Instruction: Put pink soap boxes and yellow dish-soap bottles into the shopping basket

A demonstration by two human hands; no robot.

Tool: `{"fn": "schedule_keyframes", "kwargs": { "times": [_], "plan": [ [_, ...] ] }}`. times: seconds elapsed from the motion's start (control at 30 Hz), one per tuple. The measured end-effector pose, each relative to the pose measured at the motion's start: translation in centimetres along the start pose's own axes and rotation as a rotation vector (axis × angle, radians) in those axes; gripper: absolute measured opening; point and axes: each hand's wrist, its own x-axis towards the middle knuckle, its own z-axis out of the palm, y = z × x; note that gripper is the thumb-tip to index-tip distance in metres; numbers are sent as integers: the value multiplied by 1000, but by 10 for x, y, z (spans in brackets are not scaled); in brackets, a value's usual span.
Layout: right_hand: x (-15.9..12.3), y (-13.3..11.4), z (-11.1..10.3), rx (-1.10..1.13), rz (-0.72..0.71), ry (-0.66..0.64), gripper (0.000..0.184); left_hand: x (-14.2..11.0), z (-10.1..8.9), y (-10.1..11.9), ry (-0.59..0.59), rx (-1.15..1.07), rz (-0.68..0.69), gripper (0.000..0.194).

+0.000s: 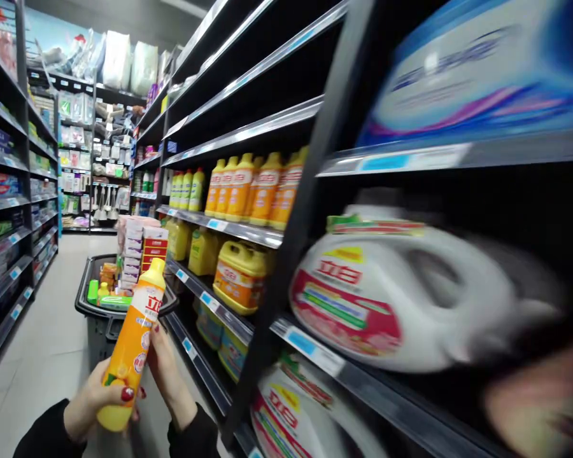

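Note:
A dish soap bottle (132,337), orange with a yellow cap and a label showing fruit, is tilted with its cap toward the upper right. My left hand (93,394) is wrapped around its lower part, the thumb with a red nail across the front. Higher up, my right hand (165,362) grips the bottle's right side, its fingers partly hidden behind it. Just beyond the bottle stands a black shopping cart (95,312) holding stacked boxes (136,245) and several small packages. Similar orange bottles (241,187) line a shelf on the right.
Large white detergent jugs (353,292) sit close on the right-hand shelves (310,346). Yellow jugs (241,273) stand below the orange bottles. Stocked shelves (9,172) run along the left side. A pale tiled floor (42,356) lies between. Something blurred (544,401) is at the lower right.

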Motion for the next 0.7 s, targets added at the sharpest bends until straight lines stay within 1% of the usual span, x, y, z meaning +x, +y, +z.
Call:
{"fn": "schedule_keyframes", "kwargs": {
  "times": [0.07,0.1,0.2,0.27,0.37,0.43,0.5,0.6,0.67,0.7],
  "plan": [
    [15,16,-6,76,3,-28,47,6,-22,-6,-4,7,-10,56],
    [20,25,-12,99,14,-31,48,9,-31,-13,-19,8,-20,58],
    [20,57,-33,97,53,23,51,18,-54,-46,-75,-49,-65,61],
    [12,76,-48,77,102,76,51,23,-62,-74,-100,-122,-98,60],
    [2,93,-63,73,169,105,48,25,-68,-109,-135,-273,-112,60],
    [-2,97,-68,76,197,104,45,23,-69,-123,-187,-401,-121,58],
    [-3,98,-69,113,233,116,45,18,-69,-131,-260,-521,-150,56],
    [-2,97,-64,254,308,128,49,6,-65,-141,-365,-723,-183,49],
    [-2,97,-59,330,357,128,47,-4,-59,-146,-392,-850,-147,49],
    [-1,98,-56,349,377,136,45,-9,-55,-147,-382,-893,-143,51]
  ]
}}
